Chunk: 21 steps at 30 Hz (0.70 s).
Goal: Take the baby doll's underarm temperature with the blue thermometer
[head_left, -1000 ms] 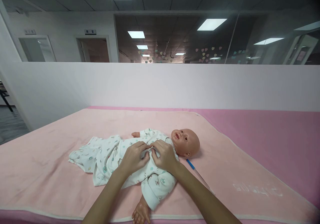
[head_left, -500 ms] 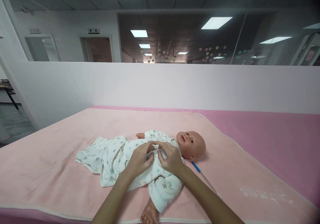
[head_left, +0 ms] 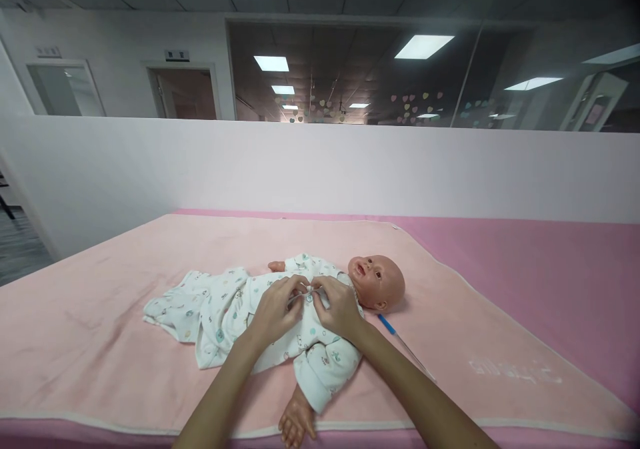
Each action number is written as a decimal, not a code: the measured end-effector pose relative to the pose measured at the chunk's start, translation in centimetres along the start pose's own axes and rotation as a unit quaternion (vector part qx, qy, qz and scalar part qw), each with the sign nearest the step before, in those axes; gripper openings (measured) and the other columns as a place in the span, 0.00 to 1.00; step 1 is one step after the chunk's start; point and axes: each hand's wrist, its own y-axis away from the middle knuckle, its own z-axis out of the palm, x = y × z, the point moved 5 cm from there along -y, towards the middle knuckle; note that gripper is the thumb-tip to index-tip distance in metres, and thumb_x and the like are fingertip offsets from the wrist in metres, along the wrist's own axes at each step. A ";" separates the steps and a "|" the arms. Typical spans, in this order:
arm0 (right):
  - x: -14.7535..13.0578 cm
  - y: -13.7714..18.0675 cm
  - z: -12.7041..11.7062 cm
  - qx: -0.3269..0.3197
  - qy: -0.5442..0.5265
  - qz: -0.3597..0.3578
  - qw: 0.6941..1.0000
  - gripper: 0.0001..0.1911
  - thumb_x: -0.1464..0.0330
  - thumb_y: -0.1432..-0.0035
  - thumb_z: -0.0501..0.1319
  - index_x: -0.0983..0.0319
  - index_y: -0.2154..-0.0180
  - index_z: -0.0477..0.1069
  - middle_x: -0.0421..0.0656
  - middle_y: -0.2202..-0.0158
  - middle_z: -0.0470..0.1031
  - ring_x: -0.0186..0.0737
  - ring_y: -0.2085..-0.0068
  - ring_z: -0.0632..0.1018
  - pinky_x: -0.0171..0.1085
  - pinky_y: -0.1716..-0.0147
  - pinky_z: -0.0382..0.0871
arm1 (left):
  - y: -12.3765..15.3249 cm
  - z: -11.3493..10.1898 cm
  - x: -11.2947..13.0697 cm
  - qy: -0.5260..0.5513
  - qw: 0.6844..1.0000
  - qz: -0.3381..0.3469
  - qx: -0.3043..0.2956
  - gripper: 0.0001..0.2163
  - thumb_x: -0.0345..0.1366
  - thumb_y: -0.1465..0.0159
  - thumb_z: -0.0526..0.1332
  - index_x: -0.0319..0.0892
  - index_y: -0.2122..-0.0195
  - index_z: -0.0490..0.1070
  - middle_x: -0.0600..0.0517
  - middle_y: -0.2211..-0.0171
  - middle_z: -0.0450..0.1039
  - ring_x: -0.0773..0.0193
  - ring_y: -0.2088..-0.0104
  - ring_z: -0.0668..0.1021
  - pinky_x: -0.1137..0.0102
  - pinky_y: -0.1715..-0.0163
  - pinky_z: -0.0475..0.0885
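Observation:
A baby doll (head_left: 377,282) lies on its back, its head to the right, dressed in a white printed baby outfit (head_left: 220,322). Over the chest both my hands meet, fingertips close together. My left hand (head_left: 277,310) is closed in a pinch on a thin white cloth tie (head_left: 310,289) at the outfit's front. My right hand (head_left: 338,307) pinches the same tie from the other side, thumb near the fingers. The fingers partly cover the tie, so its exact shape is hard to see. One doll hand (head_left: 297,419) sticks out of the near sleeve.
Under the doll is a peach blanket (head_left: 110,315) with a white edge, on a pink mat (head_left: 565,269). A thin stick with a blue end (head_left: 386,323) lies by the doll's head, beside my right forearm. A white partition (head_left: 320,169) stands behind.
My fingertips have drawn closer together over the chest, and the white tie now shows gathered between them. The view has shifted slightly; the doll lies as before.

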 end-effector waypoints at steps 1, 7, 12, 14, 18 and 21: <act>0.0 0.0 0.1 -0.006 0.007 -0.004 1.000 0.08 0.76 0.51 0.52 0.61 0.68 0.65 0.40 0.72 0.70 0.34 0.69 0.71 0.32 0.70 0.61 | 0.0 0.0 0.0 -0.014 1.000 0.003 0.004 0.10 0.28 0.44 0.50 0.44 0.63 0.66 0.52 0.69 0.70 0.63 0.68 0.70 0.68 0.66 0.64; -0.1 0.0 0.2 -0.015 0.012 -0.010 1.000 0.07 0.76 0.51 0.51 0.62 0.72 0.64 0.40 0.74 0.68 0.34 0.70 0.69 0.32 0.70 0.60 | -0.1 0.1 0.2 -0.043 0.998 0.029 0.019 0.07 0.32 0.43 0.53 0.44 0.69 0.70 0.52 0.67 0.72 0.62 0.63 0.71 0.67 0.61 0.62; -0.2 0.0 0.1 -0.012 0.012 -0.021 1.000 0.08 0.76 0.49 0.50 0.61 0.70 0.66 0.42 0.71 0.69 0.35 0.68 0.69 0.33 0.69 0.60 | 0.1 -0.2 -0.1 -0.027 0.999 0.002 0.019 0.06 0.34 0.45 0.57 0.45 0.68 0.71 0.52 0.65 0.72 0.61 0.61 0.71 0.66 0.58 0.62; -0.5 -0.1 0.1 -0.010 0.025 -0.033 0.999 0.08 0.75 0.48 0.50 0.61 0.70 0.67 0.42 0.70 0.70 0.36 0.67 0.69 0.34 0.68 0.59 | 0.7 -0.8 -0.4 -0.012 1.000 -0.006 0.012 0.08 0.36 0.45 0.58 0.46 0.65 0.71 0.52 0.63 0.72 0.60 0.60 0.71 0.65 0.57 0.63; -1.9 -0.7 0.6 -0.010 0.059 -0.057 0.997 0.07 0.72 0.48 0.53 0.61 0.67 0.68 0.44 0.68 0.71 0.39 0.66 0.67 0.36 0.68 0.59 | 3.0 -2.3 -1.8 -0.004 0.999 -0.032 0.005 0.12 0.40 0.46 0.59 0.46 0.61 0.70 0.53 0.60 0.72 0.61 0.59 0.71 0.67 0.58 0.65; -3.5 -0.9 1.6 -0.048 0.049 -0.114 0.991 0.05 0.69 0.48 0.55 0.61 0.68 0.67 0.45 0.65 0.71 0.41 0.62 0.66 0.40 0.62 0.59 | 4.5 -3.0 -2.8 -0.028 0.997 -0.061 0.039 0.13 0.42 0.44 0.57 0.46 0.59 0.69 0.52 0.60 0.72 0.61 0.59 0.72 0.68 0.59 0.66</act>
